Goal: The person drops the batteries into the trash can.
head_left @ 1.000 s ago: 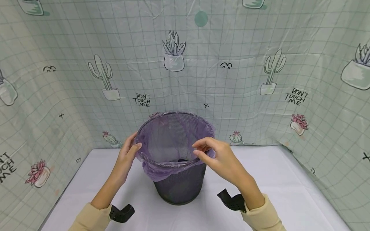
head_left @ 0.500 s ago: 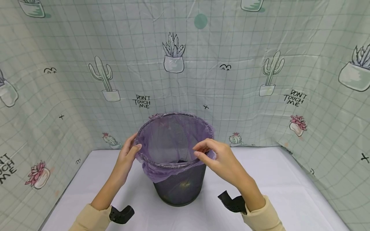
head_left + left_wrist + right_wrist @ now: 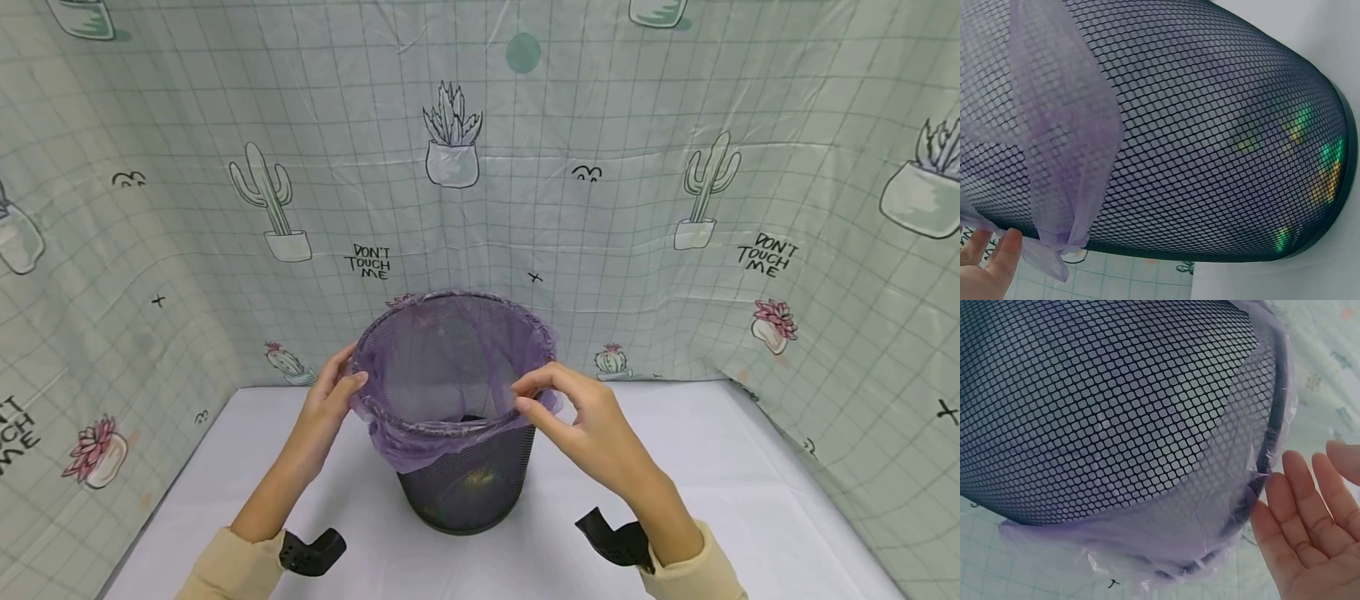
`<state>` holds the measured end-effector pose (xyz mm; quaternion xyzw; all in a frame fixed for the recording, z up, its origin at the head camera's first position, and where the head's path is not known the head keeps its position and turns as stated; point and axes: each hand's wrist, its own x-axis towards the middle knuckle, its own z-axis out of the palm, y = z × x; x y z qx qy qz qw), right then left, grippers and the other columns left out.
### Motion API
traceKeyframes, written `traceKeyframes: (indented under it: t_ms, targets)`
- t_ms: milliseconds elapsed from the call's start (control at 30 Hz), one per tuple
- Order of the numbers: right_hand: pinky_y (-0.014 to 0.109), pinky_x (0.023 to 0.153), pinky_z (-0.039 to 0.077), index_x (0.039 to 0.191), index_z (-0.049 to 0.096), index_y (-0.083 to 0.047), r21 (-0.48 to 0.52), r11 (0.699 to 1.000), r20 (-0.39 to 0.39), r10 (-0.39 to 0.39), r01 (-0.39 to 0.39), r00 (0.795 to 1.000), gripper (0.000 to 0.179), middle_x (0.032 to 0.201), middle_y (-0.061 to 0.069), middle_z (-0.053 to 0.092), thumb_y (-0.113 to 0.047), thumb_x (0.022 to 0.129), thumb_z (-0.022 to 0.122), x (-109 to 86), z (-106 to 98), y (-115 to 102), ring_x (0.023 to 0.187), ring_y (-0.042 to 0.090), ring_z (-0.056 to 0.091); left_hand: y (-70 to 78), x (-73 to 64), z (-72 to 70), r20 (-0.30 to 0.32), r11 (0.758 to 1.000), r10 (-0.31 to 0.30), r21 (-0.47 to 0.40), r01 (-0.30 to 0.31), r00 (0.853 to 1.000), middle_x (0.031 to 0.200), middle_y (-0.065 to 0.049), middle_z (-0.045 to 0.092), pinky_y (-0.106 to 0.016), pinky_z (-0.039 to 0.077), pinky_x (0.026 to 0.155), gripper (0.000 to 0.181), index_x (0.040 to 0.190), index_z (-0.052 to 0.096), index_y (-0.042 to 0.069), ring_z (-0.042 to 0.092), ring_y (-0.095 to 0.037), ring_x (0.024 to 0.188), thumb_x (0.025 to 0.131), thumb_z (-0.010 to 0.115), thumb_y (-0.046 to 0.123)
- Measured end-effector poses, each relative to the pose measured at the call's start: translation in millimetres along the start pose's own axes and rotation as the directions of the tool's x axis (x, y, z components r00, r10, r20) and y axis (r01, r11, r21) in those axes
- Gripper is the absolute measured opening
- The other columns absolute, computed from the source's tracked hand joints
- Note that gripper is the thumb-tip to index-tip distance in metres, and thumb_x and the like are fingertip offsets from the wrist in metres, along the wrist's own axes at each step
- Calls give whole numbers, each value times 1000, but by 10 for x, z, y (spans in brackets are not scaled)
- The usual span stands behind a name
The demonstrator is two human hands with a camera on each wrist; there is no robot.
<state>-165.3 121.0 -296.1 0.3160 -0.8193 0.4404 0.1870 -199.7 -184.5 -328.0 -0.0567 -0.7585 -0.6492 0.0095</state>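
Note:
A black mesh wastebasket [image 3: 480, 492] stands on the white table, its rim wrapped by a purple trash bag [image 3: 420, 446]. The bag's edge is folded outward and hangs over the outside of the mesh. With its thumb over the rim and fingers outside, my left hand [image 3: 330, 400] grips the basket's left side. My right hand [image 3: 581, 412] is at the right part of the rim, its fingers bent loosely and thumb apart. In the right wrist view its fingertips are beside the bag-covered rim, with nothing between fingers and thumb.
Green and yellow bits [image 3: 1329, 172] show through the mesh near the basket's bottom. A dark item [image 3: 472, 417] is partly visible inside. Cactus-print cloth [image 3: 630, 275] hangs behind and on both sides of the white table [image 3: 750, 483].
My right hand has shifted slightly right along the rim and away from the basket's middle. My left hand, the basket and the bag stay in place.

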Motion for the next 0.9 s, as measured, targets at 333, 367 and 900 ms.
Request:
traceKeyframes:
  t_ms: [333, 367, 900]
  targets:
    - [23, 83, 49, 100, 64, -15, -29, 999, -32, -29, 28, 999, 17, 97, -8, 66, -7, 86, 64, -158, -94, -29, 92, 6, 60, -41, -18, -85, 123, 993, 1, -115, 13, 992, 157, -10, -3, -51, 9, 116, 64, 150, 7, 12, 3, -29, 144, 99, 41, 29]
    - [22, 84, 49, 101, 64, -15, -32, 999, -29, -28, 27, 999, 17, 97, -8, 66, -7, 86, 64, -178, -104, -28, 93, 6, 60, -50, -24, -93, 135, 992, 7, -129, 10, 991, 157, -9, -3, -51, 9, 116, 64, 151, 6, 13, 2, -28, 144, 100, 41, 29]
    - [15, 84, 46, 101, 62, -23, -78, 997, -13, -22, 21, 1000, 24, 98, -11, 64, -5, 86, 64, -400, -216, 65, 92, 3, 60, -270, -162, -202, 163, 975, 85, -219, -48, 983, 158, -7, 2, -22, 28, 111, 59, 151, 4, 15, 27, 1, 136, 102, 33, 28]
